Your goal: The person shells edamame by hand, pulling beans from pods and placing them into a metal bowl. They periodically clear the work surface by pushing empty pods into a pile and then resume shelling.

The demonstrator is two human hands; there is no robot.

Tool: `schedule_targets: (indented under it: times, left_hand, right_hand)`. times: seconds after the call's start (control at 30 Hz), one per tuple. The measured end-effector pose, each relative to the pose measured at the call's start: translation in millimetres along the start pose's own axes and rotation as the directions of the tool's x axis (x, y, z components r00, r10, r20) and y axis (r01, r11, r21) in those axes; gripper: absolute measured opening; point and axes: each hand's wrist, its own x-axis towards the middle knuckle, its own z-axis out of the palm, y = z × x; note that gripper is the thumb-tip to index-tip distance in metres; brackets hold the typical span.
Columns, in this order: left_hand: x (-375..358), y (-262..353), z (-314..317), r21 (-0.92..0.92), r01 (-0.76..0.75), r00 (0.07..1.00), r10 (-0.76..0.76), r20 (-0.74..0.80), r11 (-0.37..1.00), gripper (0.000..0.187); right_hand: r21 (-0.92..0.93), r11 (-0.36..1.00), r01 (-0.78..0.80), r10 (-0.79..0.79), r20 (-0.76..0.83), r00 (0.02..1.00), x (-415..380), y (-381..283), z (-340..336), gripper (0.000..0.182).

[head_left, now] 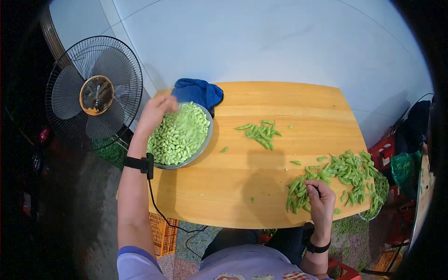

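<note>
My left hand (158, 110) is over the far left rim of a grey metal bowl (208, 141), with its fingers smeared by motion. Shelled green beans (179, 140) fill the bowl, and a blurred patch lies over those near the hand. At the table's right front, my right hand (322, 201) is closed in a pinch beside a spread of green bean pods (347, 170). Something small and dark shows at its fingers; I cannot make out what it is. A smaller group of pods (261, 134) lies mid-table.
A blue cloth (198, 93) lies behind the bowl on the wooden table (224, 196). A black fan (95, 93) stands at the left. Below the table is an orange crate (163, 233). A cable (161, 212) hangs from my left forearm. Green scraps litter the floor at right.
</note>
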Motion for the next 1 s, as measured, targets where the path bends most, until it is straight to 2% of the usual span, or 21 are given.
schedule_targets:
  times: [0.07,0.17,0.27,0.3,0.37,0.4,0.47,0.5,0.53,0.57,0.6,0.67,0.73,0.8,0.87,0.9,0.97,1.0]
  left_hand:
    - [-1,-1,1,-0.181,-0.045,0.997,0.034,-0.064,0.982,0.026]
    - [-7,8,2,-0.074,-0.110,0.993,0.107,-0.044,0.991,0.028]
    - [-14,14,7,-0.093,-0.186,0.982,0.184,-0.028,0.978,0.026]
    - [-13,11,4,-0.093,-0.186,0.983,0.184,-0.027,0.978,0.026]
    - [-8,4,-2,-0.015,-0.040,0.999,0.041,0.030,0.999,0.030]
    - [-9,7,-1,-0.016,-0.042,0.999,0.043,0.033,0.999,0.030]
    - [-13,13,1,-0.178,-0.062,0.994,0.044,-0.101,0.982,0.033]
    - [-15,18,5,-0.184,-0.064,0.995,0.048,-0.093,0.981,0.033]
    - [-17,24,10,0.078,-0.240,0.943,0.252,-0.219,0.968,0.033]
    - [-20,31,15,0.348,-0.362,0.837,0.466,-0.287,0.865,0.033]
    - [-29,55,33,0.498,-0.473,0.707,0.650,-0.278,0.727,0.027]
    - [-43,91,79,0.313,-0.632,0.695,0.697,-0.174,0.709,0.028]
    - [-36,79,133,0.233,-0.536,0.836,0.549,0.009,0.812,0.021]
    - [-24,66,175,0.429,-0.430,0.902,0.399,0.163,0.795,0.017]
    - [-3,28,210,0.595,-0.360,0.905,0.424,0.035,0.718,0.008]
    - [4,22,217,0.591,-0.366,0.901,0.433,0.032,0.719,0.008]
    - [11,7,220,0.672,-0.328,0.942,0.283,0.180,0.664,0.008]
    - [16,-7,223,0.672,-0.325,0.943,0.284,0.174,0.665,0.008]
  right_hand:
    - [0.007,1.000,-0.003,0.003,0.000,1.000,-1,0,0,0.011]
    - [-0.030,1.000,-0.004,0.004,0.003,1.000,-1,1,0,0.011]
    - [-0.054,0.998,0.031,-0.031,0.008,0.999,-1,-5,1,0.011]
    - [-0.054,0.998,0.030,-0.029,0.007,1.000,-2,-5,1,0.011]
    - [-0.063,0.997,0.037,-0.036,0.006,0.999,-2,-4,1,0.011]
    - [-0.064,0.997,0.036,-0.035,0.002,0.999,-2,-4,0,0.011]
    - [-0.012,1.000,0.025,-0.025,0.014,1.000,-3,-3,0,0.011]
    - [-0.018,1.000,0.021,-0.021,0.005,1.000,-5,-3,0,0.011]
    - [-0.001,1.000,-0.008,0.008,0.003,1.000,-5,-5,-2,0.012]
    - [0.016,0.999,-0.035,0.035,0.001,0.999,-5,-6,-2,0.013]
    - [0.049,0.998,-0.046,0.047,-0.018,0.999,-5,-4,-1,0.012]
    - [0.014,1.000,-0.012,0.013,-0.016,1.000,-5,-9,1,0.011]
    - [-0.058,0.998,0.014,-0.014,-0.005,1.000,-7,-12,2,0.009]
    - [-0.098,0.995,0.011,-0.009,0.026,1.000,-9,-9,1,0.009]
    - [-0.172,0.984,0.054,-0.043,0.067,0.997,-12,-6,-3,0.010]
    - [-0.177,0.982,0.060,-0.050,0.059,0.997,-13,-6,-8,0.010]
    - [-0.115,0.993,-0.030,0.040,0.086,0.995,-19,-9,-15,0.010]
    - [-0.117,0.993,-0.024,0.035,0.088,0.996,-20,-8,-18,0.010]
